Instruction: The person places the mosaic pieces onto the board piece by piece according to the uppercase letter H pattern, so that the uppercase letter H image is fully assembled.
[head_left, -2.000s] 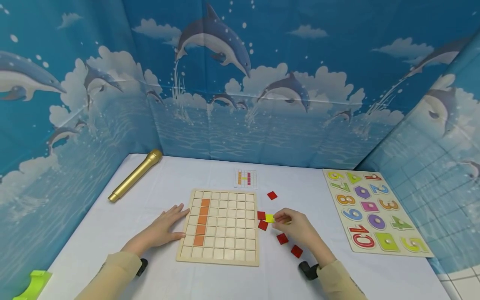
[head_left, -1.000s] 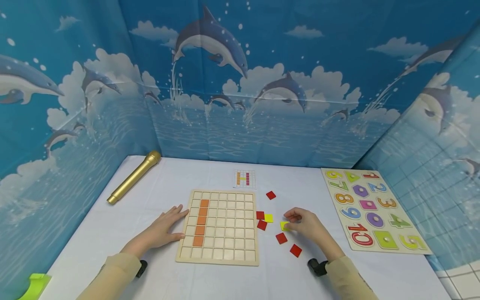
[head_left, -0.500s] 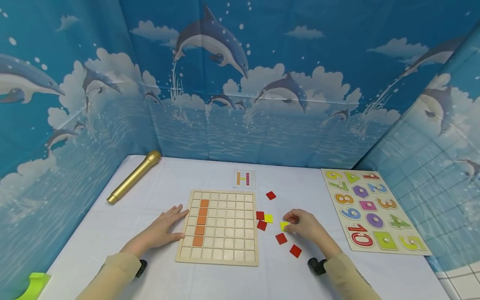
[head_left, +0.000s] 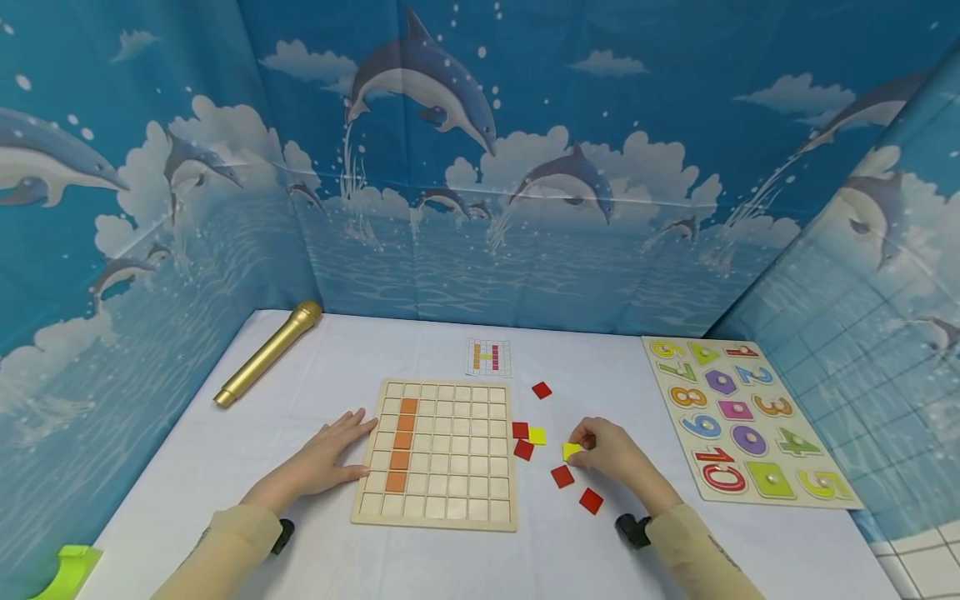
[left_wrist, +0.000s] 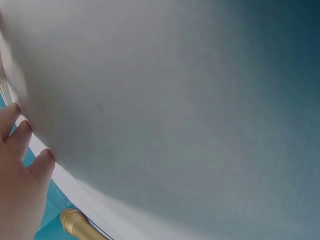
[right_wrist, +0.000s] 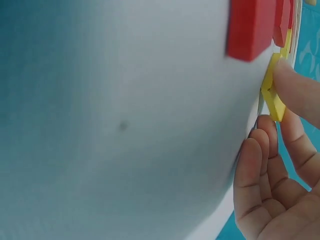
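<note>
My left hand (head_left: 330,454) lies with fingers spread at the left edge of a wooden grid board (head_left: 435,515); the left wrist view shows only some of its fingers (left_wrist: 42,165). Several orange tiles (head_left: 403,440) form a column in the board. To its right, my right hand (head_left: 609,450) pinches a yellow square tile (head_left: 571,452) between thumb and finger. In the right wrist view that yellow tile (right_wrist: 275,105) looks tilted; whether a second lies under it, I cannot tell. Another yellow tile (head_left: 537,436) touches the board-side red tile (head_left: 521,430). More red tiles (head_left: 591,501) lie around.
A small pattern card (head_left: 489,357) lies behind the board. At the right is a number-and-shape puzzle board (head_left: 772,492). A gold microphone (head_left: 268,353) lies at the back left. A green object (head_left: 69,571) shows at the lower left corner.
My right hand has left the yellow tile beside the board and moved right to another yellow tile. Its fingers have since closed on that tile, which has shifted slightly. My left hand stays put.
</note>
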